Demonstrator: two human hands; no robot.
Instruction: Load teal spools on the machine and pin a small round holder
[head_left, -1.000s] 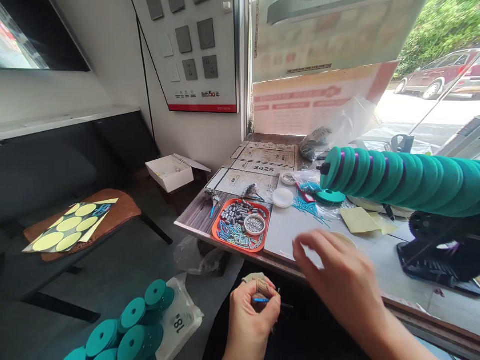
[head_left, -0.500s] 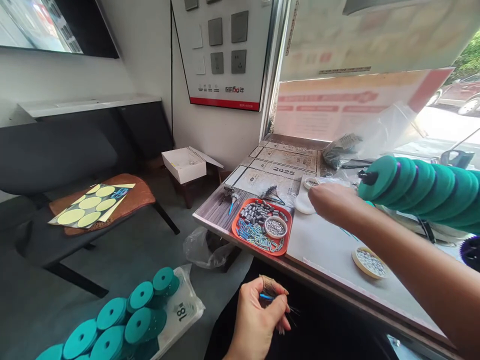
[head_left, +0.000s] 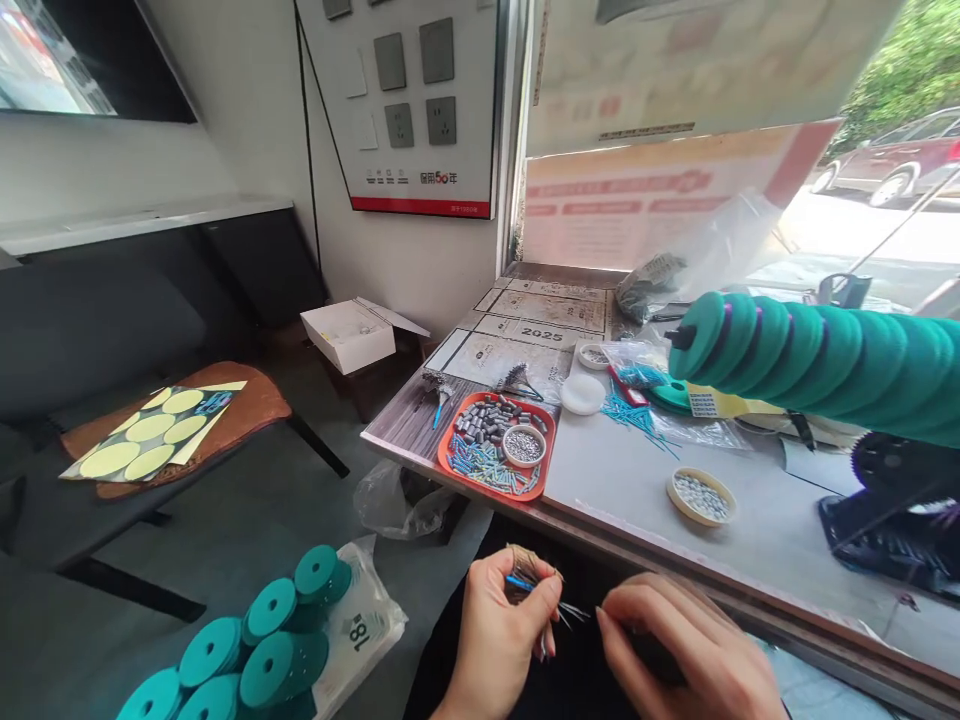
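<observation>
My left hand [head_left: 506, 625], low in the middle of the view, is closed on a bundle of thin strands [head_left: 574, 612]. Brownish loops show at the top of the bundle, a thin blue piece crosses it, and pale ends stick out to the right. To the right of those ends, my right hand [head_left: 690, 645] is curled with thumb and forefinger close together; what they hold, if anything, is too small to make out. Above my left hand, a red-orange tray [head_left: 550, 468] on the table carries grey cylinders, blue and greenish small tubes, and a round dish [head_left: 525, 446] of tiny metal beads.
A dish of pale pellets [head_left: 703, 496], a white lid [head_left: 582, 394] and blue thin sticks [head_left: 634, 415] lie on the table [head_left: 600, 490]. A rod of green foam discs [head_left: 810, 365] juts in from the right. Green spools [head_left: 270, 608] stand on the floor at left.
My right hand has come back from the far side of the table to beside my left hand. The left hand keeps its hold on the bundle. The view has shifted slightly right.
</observation>
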